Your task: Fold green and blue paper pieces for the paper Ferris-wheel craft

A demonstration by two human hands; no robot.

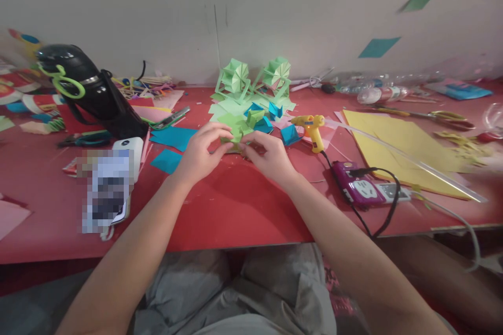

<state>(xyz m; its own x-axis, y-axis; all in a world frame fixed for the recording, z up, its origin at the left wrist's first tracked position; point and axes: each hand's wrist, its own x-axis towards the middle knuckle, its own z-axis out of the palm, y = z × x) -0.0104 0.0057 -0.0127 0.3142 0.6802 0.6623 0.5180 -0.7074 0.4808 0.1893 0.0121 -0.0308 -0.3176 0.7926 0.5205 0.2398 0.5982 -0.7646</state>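
Note:
My left hand [205, 149] and my right hand [270, 153] meet at the middle of the red table, fingertips pinched on a light green folded paper piece [234, 124]. The fingers partly hide its near edge. Just behind it lie small blue folded paper pieces [262, 124], with another blue folded piece [290, 135] to the right. Two light green paper wheels on folded stands [234, 76] rise from a pale green paper base [220, 110] farther back. A yellow glue gun [313, 131] lies right of my right hand. Flat blue paper sheets [175, 138] are by my left hand.
A purple power strip [359, 188] with cables and a stack of yellow paper [393, 152] lie to the right, crossed by a clear stick [412, 157]. Scissors [444, 115] rest beyond. At left are a phone [108, 188], pliers [88, 139] and a black bottle [94, 89].

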